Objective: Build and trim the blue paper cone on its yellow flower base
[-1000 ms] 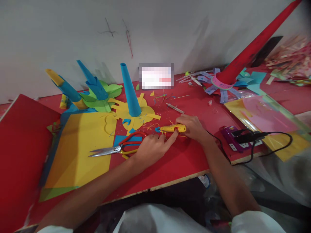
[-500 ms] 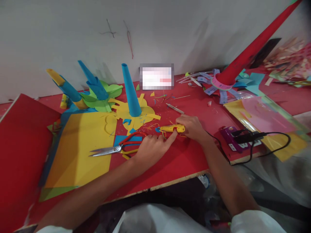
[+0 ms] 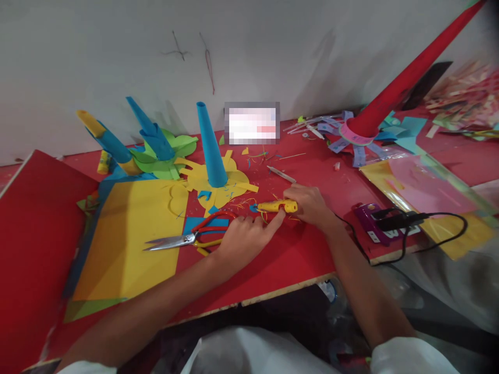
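Observation:
A yellow glue gun (image 3: 273,206) lies low over the table, its nozzle pointing left at a small scrap of blue paper (image 3: 253,208). My right hand (image 3: 307,205) is closed around its rear end. My left hand (image 3: 245,236) rests palm down, the index finger stretched out to the gun's red trigger part; its other fingers are bent and partly hidden. Just left of that hand, scissors (image 3: 187,240) with red and yellow handles lie with blades apart. Behind them a blue paper cone (image 3: 211,150) stands upright on a yellow paper flower shape (image 3: 234,174).
Two more blue paper cones (image 3: 156,140) stand at the back left. Yellow sheets (image 3: 136,228) and a red board (image 3: 35,249) lie left. A purple power strip (image 3: 368,223) with black cords sits right, near packaged paper (image 3: 432,192) and a long red cone (image 3: 413,72). A pen (image 3: 281,174) lies behind my right hand.

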Motion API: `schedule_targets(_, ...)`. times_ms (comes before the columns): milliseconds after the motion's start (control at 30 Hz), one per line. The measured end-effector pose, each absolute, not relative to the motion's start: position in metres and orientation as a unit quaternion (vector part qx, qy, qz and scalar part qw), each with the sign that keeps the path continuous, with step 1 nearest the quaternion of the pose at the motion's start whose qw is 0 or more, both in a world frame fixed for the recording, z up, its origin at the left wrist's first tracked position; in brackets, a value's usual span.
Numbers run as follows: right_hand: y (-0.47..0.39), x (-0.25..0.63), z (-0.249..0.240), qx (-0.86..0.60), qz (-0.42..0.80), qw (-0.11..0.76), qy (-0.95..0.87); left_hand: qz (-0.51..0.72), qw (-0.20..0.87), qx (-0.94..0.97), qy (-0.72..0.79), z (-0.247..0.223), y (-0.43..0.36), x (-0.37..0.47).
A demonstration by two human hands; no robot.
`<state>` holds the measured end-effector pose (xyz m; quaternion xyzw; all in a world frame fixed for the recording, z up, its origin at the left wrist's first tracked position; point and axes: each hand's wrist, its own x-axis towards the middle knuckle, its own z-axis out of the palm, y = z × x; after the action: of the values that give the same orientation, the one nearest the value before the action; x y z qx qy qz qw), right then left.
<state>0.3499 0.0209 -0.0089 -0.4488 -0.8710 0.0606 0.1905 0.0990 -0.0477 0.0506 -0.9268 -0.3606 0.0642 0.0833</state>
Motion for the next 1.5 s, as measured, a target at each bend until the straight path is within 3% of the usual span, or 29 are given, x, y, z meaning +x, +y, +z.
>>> schedule_targets(600, 0.021, 0.351, -0.013, -0.442, 0.061, 0.192, -0.874, 0.06, 0.074, -0.92, -0.38, 0.056, -0.048, 0.103)
schedule_targets(867, 0.021, 0.35, -0.015, -0.447, 0.104, 0.201, -0.865, -0.01, 0.055, -0.94, -0.337, 0.053, -0.039, 0.092)
schedule_targets(1100, 0.022, 0.353, -0.015, -0.458, 0.105, 0.188, -0.863, 0.121, 0.003, -0.883, -0.453, 0.07, -0.016, 0.068)
schedule_targets(1500, 0.022, 0.351, -0.013, -0.467, 0.112, 0.2, -0.854, 0.135, -0.013, -0.885, -0.446, 0.057, -0.008, 0.063)
